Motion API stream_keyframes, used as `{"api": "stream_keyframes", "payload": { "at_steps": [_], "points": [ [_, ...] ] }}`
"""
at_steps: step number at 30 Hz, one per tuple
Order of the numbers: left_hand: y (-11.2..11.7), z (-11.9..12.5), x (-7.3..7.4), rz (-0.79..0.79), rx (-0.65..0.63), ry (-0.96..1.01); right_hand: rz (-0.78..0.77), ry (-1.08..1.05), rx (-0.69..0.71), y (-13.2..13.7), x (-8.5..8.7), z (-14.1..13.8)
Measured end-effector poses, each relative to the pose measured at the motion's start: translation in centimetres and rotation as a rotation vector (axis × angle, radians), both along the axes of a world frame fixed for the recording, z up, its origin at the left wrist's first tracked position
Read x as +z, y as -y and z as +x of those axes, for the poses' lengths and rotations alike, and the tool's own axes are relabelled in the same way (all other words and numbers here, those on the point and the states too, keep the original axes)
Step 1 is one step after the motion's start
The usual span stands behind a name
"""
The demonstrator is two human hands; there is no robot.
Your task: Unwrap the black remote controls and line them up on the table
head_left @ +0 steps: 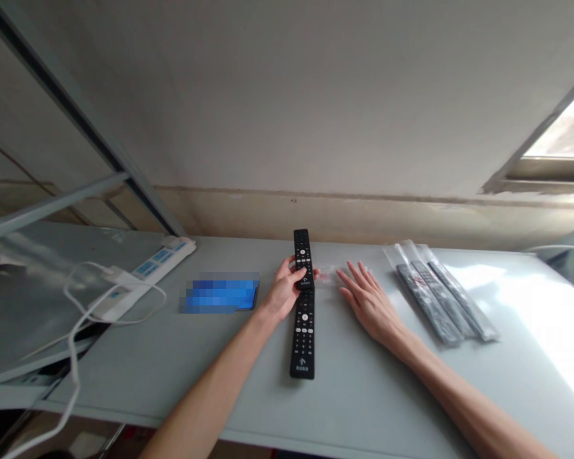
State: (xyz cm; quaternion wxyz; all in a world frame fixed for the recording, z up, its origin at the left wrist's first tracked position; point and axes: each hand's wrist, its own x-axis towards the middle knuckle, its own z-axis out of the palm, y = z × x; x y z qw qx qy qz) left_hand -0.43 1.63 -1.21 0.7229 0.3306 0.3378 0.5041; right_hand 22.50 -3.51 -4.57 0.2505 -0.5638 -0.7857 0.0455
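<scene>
Two black remote controls lie end to end down the middle of a pale grey table (363, 395). My left hand (283, 290) is closed around the lower end of the far remote (303, 255), thumb on its buttons. The near remote (303, 335) lies untouched just below that hand. My right hand (366, 299) lies flat, fingers stretched out, on a clear plastic sleeve (329, 275) right of the remotes.
Three remotes in clear bags (442, 296) lie side by side at the right. A blue object, blurred out (220, 294), sits left of my left hand. A white power strip (146, 274) with white cables (76, 319) lies at the far left, beside a metal frame.
</scene>
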Motion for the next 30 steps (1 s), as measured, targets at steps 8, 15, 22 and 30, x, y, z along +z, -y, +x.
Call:
{"api": "stream_keyframes", "payload": {
  "at_steps": [8,15,22,30],
  "points": [
    [1.7,0.4,1.5,0.366,-0.491,-0.254,-0.103,-0.713,-0.032,2.0,4.1,-1.9],
    [1.8,0.3,1.0,0.568,-0.428,-0.556,-0.476,-1.189,-0.109,2.1,4.8,-1.2],
    [2.1,0.1,1.2,0.598,-0.449,-0.755,-0.871,-0.960,-0.028,2.4,5.6,-0.6],
    [2.6,0.4,2.0,0.645,-0.495,-0.802,-0.959,-0.795,0.059,2.0,3.5,-0.8]
  ]
}}
